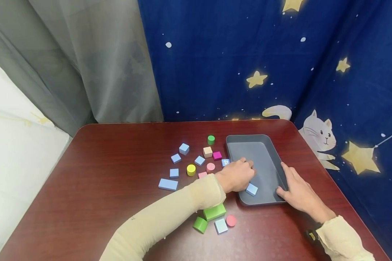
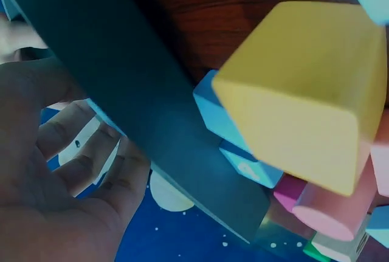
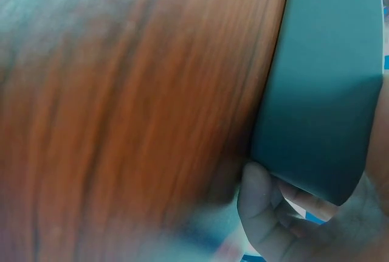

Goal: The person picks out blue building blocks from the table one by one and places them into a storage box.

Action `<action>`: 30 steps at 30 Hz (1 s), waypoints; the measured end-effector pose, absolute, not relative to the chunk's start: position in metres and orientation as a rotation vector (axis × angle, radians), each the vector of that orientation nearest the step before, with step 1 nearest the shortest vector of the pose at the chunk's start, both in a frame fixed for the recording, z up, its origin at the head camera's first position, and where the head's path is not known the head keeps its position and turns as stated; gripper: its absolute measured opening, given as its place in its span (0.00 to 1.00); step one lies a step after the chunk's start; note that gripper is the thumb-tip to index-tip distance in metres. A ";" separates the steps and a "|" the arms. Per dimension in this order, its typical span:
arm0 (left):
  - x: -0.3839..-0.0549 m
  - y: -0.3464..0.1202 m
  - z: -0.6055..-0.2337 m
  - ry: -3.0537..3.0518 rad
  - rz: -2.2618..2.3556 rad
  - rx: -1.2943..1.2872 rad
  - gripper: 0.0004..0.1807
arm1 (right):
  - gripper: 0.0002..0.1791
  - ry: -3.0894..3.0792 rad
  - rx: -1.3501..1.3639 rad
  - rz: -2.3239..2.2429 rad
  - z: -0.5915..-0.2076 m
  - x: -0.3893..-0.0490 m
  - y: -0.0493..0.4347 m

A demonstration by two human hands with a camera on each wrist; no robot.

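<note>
My left hand [image 1: 236, 175] reaches over the left side of the grey tray [image 1: 264, 146], fingers curled. At its thumb side it pinches a light blue block [image 1: 252, 189]; a blue edge of it shows at the fingertips in the left wrist view. Its thumb is mostly hidden. My right hand [image 1: 300, 194] holds the tray at its right side near the front corner, thumb at the rim and fingers along the outer wall. In the right wrist view, that hand [image 3: 292, 219] wraps round the end of the tray wall [image 3: 322, 92].
Left of the tray lie several blue blocks [image 1: 168, 184], a yellow cylinder [image 1: 191, 170], a magenta block [image 1: 217, 156] and a green cylinder [image 1: 211, 140]. Nearer me are a green block [image 1: 215, 212] and a pink disc [image 1: 231, 220]. Close to the left wrist camera stands a yellow block [image 2: 292, 92].
</note>
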State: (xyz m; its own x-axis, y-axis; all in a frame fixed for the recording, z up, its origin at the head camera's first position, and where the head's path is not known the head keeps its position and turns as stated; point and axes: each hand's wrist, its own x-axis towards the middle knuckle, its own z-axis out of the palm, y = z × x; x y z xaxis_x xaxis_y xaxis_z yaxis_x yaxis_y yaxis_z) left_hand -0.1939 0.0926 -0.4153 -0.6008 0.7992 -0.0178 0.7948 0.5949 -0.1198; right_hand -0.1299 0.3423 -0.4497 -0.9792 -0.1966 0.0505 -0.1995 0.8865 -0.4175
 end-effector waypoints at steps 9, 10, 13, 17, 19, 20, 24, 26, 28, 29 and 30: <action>-0.192 0.094 -0.423 -2.783 0.221 -1.375 0.13 | 0.52 -3.044 0.318 0.655 -0.450 -0.130 0.342; -0.192 0.094 -0.423 -2.785 0.224 -1.373 0.12 | 0.52 -3.040 0.322 0.651 -0.450 -0.130 0.342; -0.192 0.094 -0.424 -2.788 0.237 -1.369 0.12 | 0.53 -3.032 0.329 0.645 -0.450 -0.132 0.342; -0.193 0.094 -0.426 -2.781 0.250 -1.367 0.11 | 0.53 -3.030 0.330 0.644 -0.451 -0.132 0.342; -0.193 0.094 -0.427 -2.778 0.255 -1.364 0.11 | 0.53 -3.034 0.329 0.648 -0.450 -0.131 0.342; -0.193 0.094 -0.427 -2.777 0.257 -1.362 0.11 | 0.53 -3.033 0.331 0.649 -0.450 -0.131 0.342; -0.192 0.094 -0.427 -2.768 0.259 -1.359 0.11 | 0.52 -3.039 0.328 0.657 -0.450 -0.131 0.342; -0.192 0.094 -0.427 -2.758 0.259 -1.361 0.11 | 0.52 -3.039 0.328 0.656 -0.450 -0.131 0.342; -0.192 0.093 -0.426 -2.750 0.258 -1.364 0.10 | 0.52 -3.040 0.325 0.652 -0.451 -0.130 0.343; -0.192 0.093 -0.425 -2.747 0.255 -1.366 0.10 | 0.53 -3.039 0.327 0.652 -0.450 -0.131 0.343; -0.193 0.092 -0.424 -2.743 0.255 -1.366 0.11 | 0.53 -3.037 0.326 0.650 -0.450 -0.131 0.343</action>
State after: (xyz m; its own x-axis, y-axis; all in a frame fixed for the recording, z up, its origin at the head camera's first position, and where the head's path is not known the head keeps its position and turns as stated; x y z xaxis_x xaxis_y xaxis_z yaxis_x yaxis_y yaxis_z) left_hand -0.1927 0.0924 -0.4243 -0.6035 0.7972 -0.0144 0.7862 0.5920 -0.1771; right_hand -0.1308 0.3434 -0.4503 -0.9780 -0.1993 0.0617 -0.2070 0.8915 -0.4030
